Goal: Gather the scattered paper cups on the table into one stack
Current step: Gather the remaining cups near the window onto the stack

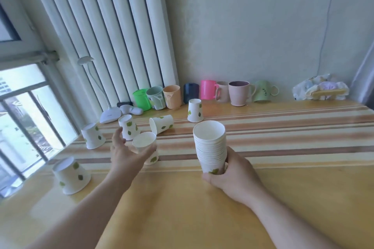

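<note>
A tall stack of nested white paper cups with green leaf prints stands upright, mouths up, long axis vertical, with the right hand clamped around its base above the yellow striped counter. The left hand is wrapped around a single upright leaf-print paper cup, mouth up. Four more cups sit upside down: near the left edge, further back, behind the left hand and mid-counter. One lies on its side, mouth pointing left.
</note>
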### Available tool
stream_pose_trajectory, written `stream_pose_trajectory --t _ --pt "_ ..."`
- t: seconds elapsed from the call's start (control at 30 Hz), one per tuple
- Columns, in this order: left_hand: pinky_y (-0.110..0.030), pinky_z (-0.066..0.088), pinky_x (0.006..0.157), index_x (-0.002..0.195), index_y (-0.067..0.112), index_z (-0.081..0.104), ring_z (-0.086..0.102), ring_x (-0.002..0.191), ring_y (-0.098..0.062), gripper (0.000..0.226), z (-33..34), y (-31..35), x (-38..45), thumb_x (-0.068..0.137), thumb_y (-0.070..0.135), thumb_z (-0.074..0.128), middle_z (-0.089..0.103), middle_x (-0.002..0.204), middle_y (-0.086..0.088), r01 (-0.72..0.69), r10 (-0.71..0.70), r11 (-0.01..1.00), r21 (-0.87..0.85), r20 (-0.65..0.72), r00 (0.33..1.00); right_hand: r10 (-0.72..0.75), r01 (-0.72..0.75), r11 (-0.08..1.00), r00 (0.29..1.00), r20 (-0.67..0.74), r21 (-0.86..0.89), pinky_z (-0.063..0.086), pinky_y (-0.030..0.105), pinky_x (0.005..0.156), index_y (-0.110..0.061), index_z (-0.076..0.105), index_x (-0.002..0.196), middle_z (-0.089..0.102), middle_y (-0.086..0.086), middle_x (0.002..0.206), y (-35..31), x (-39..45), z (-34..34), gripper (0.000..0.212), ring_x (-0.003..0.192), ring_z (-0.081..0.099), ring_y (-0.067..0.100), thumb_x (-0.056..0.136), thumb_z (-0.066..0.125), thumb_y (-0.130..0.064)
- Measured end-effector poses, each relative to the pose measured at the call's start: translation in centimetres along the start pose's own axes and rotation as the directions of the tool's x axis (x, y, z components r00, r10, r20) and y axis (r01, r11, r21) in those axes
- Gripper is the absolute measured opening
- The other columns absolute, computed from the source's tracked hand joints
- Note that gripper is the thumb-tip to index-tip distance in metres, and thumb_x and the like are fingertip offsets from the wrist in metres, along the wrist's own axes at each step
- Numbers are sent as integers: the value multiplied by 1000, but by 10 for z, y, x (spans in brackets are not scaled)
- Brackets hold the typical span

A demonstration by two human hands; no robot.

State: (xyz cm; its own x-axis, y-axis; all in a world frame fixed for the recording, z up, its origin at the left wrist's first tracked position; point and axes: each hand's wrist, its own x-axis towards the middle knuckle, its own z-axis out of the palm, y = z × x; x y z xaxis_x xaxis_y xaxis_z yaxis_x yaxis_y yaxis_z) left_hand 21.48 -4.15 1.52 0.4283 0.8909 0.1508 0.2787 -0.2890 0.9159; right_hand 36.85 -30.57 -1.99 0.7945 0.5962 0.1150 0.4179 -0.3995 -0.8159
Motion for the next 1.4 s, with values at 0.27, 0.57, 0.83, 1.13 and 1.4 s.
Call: stream_pose_trajectory --t 0.27,0.57,0.83,1.13,1.4 --pt "-44 56 96 136 24 56 71 111 -25 66 31 21 -5 82 33 93 73 116 5 161 -150 961 -226 62 987 -14 14 1000 1000 16 -1 61 40 84 -45 58 117 71 -22 103 -1 -1 -2 65 97 68 5 60 81 -66" --pt "-38 66 85 151 36 44 77 106 -27 89 46 137 -71 77 38 94 81 106 -2 -164 393 851 -498 399 828 -39 39 999 999 19 -36 59 43 90 -47 54 121 68 -26 105 -5 -5 -5 66 111 65 9 64 78 -69" --pt "-18 59 78 143 57 51 66 106 6 85 66 113 -76 72 48 97 74 107 28 -239 350 930 -279 476 807 -40 41 999 998 -38 13 59 34 79 -47 57 115 71 -21 102 -2 -6 -3 58 100 65 2 65 81 -63" --pt "-32 47 104 130 55 67 61 131 -6 44 66 59 -25 91 75 59 73 132 21 -152 227 970 -189 493 840 -16 18 999 996 -87 31 55 25 65 -47 56 105 72 -25 89 5 1 1 48 85 65 -6 67 83 -58" --pt "-37 49 79 150 25 54 62 99 -27 70 91 20 90 91 56 76 59 138 -11 246 -248 966 77 27 968 -12 15 999 994 -111 28 55 28 64 -47 55 101 71 -24 88 7 2 5 48 83 65 -1 62 79 -62"
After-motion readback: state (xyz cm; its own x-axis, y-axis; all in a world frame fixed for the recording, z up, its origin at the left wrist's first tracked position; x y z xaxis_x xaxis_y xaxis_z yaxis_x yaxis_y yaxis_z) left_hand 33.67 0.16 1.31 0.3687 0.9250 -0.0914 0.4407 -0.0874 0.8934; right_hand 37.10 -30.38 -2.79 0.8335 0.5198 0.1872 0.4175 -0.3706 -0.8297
